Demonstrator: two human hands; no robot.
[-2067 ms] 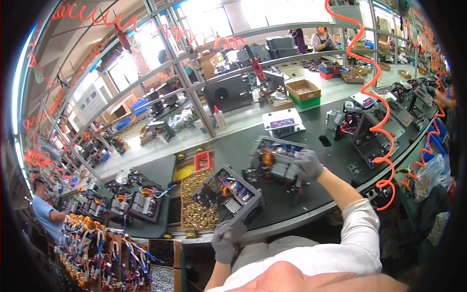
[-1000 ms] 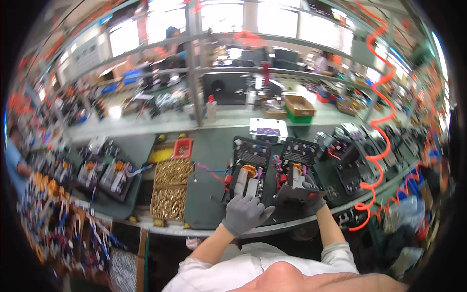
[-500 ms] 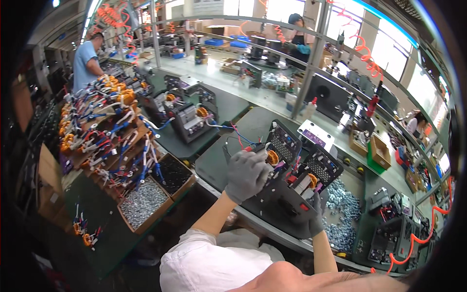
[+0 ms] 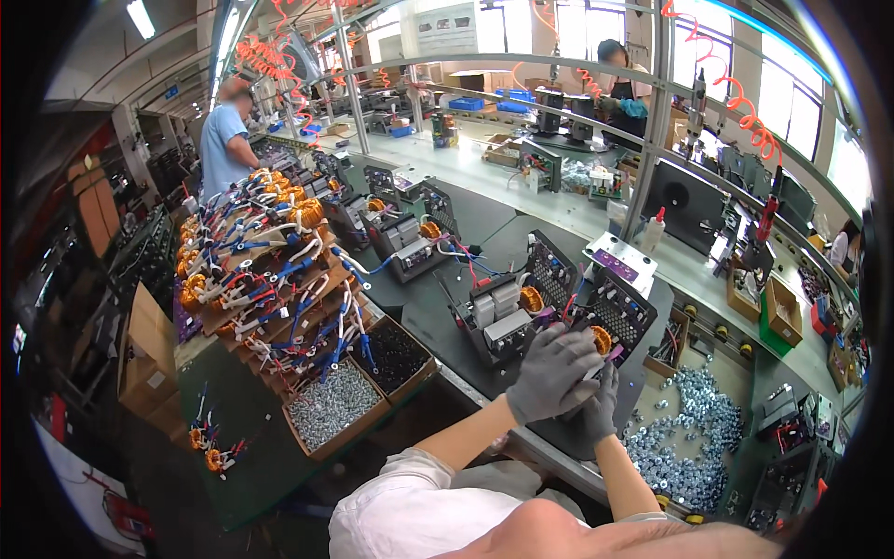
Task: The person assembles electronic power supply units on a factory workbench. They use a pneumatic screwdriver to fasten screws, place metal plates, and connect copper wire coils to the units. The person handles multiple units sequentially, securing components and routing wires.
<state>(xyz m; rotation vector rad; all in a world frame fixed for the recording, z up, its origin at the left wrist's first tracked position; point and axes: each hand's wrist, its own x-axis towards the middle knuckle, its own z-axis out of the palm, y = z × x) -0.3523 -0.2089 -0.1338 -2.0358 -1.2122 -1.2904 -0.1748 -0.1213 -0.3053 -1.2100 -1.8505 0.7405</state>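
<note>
Grey-gloved hands are laid together on a black electronic chassis (image 4: 596, 321) near the front edge of the dark counter (image 4: 507, 242). The left hand (image 4: 551, 373) is spread flat over the unit's near end, and the right hand (image 4: 599, 410) is pressed against its lower side; whether either is clamped on it cannot be told. Compared with half a second ago, the left hand has been brought down and toward the right hand, so the unit now appears steadied by both. Its perforated panel is tilted upward, and its long axis is judged to run from lower left to upper right. Just left, a grey transformer assembly (image 4: 498, 317) is seen; right, a tray of silvery nuts (image 4: 694, 438); further left, coils with blue and white leads (image 4: 270, 270).
</note>
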